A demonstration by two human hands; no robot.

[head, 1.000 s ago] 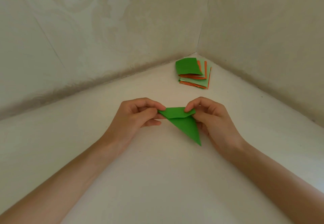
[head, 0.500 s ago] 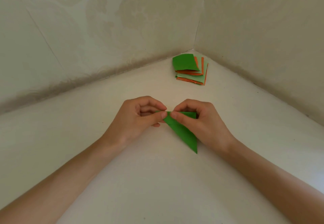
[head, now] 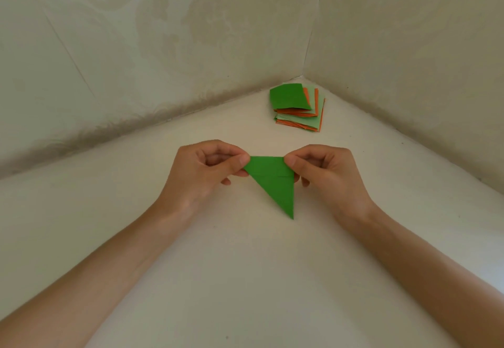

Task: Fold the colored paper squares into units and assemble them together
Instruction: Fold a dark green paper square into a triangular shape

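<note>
Nearest, bare forearms reach in from both lower corners over pale table (head: 245,279). Between hands, green fold (head: 274,182), triangular, long tip pointing toward viewer. Left hand (head: 203,174) pinches its upper left corner with thumb and fingers; right hand (head: 326,174) pinches upper right corner. Farther back, paper stack (head: 298,107) lies in wall corner, green sheet on top, orange and pale green below.

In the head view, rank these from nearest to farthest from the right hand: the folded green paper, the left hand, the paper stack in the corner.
1. Folded green paper: pinched by the right hand at its top right corner.
2. Left hand: across the paper, pinching its left corner.
3. Paper stack: beyond, in the wall corner.
</note>
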